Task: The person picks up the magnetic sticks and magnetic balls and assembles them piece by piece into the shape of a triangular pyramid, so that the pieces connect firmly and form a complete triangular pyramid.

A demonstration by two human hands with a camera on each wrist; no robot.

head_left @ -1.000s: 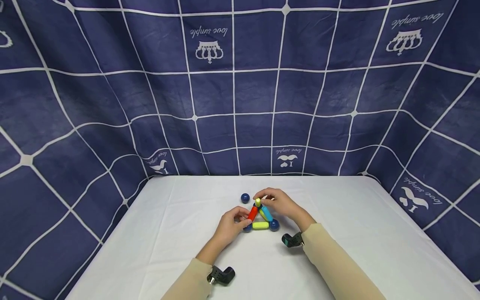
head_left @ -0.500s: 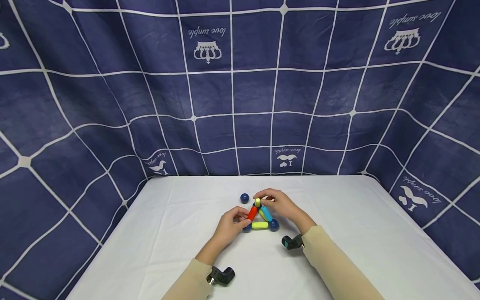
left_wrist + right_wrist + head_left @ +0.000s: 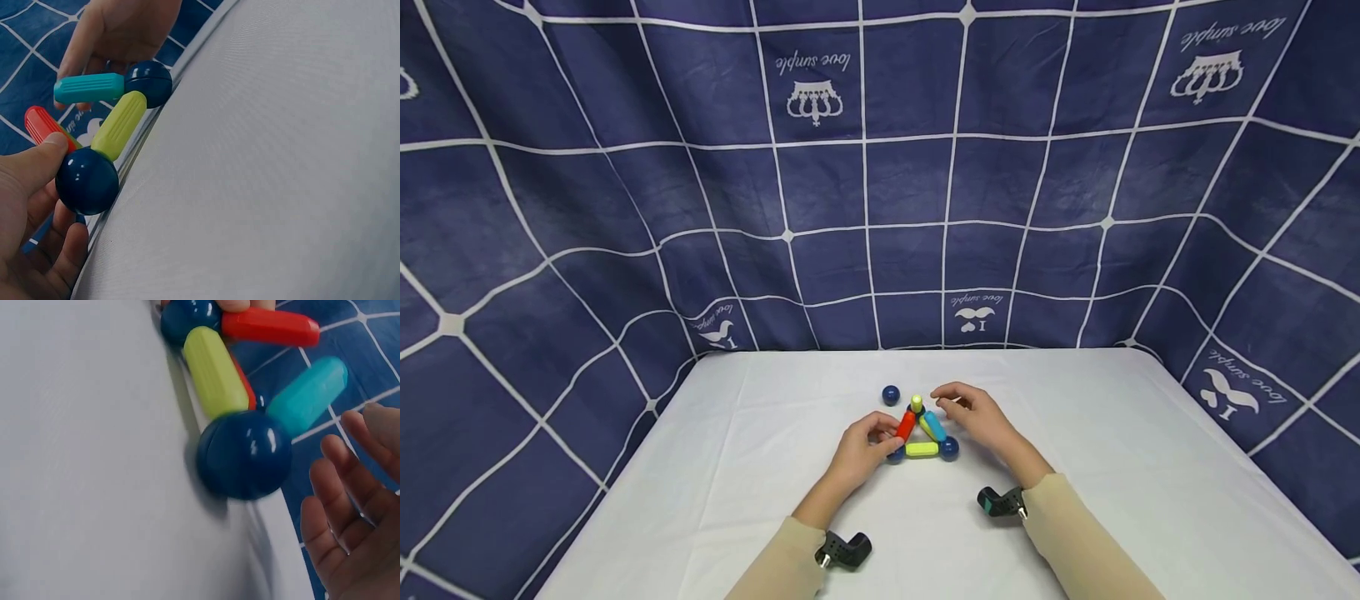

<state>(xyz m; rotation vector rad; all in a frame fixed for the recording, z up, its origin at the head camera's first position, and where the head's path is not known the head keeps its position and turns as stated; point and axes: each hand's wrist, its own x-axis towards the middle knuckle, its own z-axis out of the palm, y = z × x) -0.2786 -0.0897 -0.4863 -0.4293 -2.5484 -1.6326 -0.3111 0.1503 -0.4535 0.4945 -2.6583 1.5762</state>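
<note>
A magnetic building set forms a triangle on the table: dark blue balls at its corners, a yellow-green rod (image 3: 922,450) along the front. From the left corner ball (image 3: 87,181) a red rod (image 3: 906,426) slants up; a light blue rod (image 3: 307,395) rises from the right corner ball (image 3: 245,455). Another yellow-green rod (image 3: 917,402) stands at the back corner. My left hand (image 3: 856,450) holds the left corner, thumb against the red rod's base, fingers beside the ball. My right hand (image 3: 983,419) is just right of the structure, fingers apart from it, holding nothing.
One loose dark blue ball (image 3: 891,395) lies behind the structure, a little to the left. A white cloth covers the table (image 3: 760,467). Blue checked curtains (image 3: 910,183) hang behind and along both sides.
My right hand has let go at the back corner and moved away to the right. The left hand keeps its hold, and the structure stays in place.
</note>
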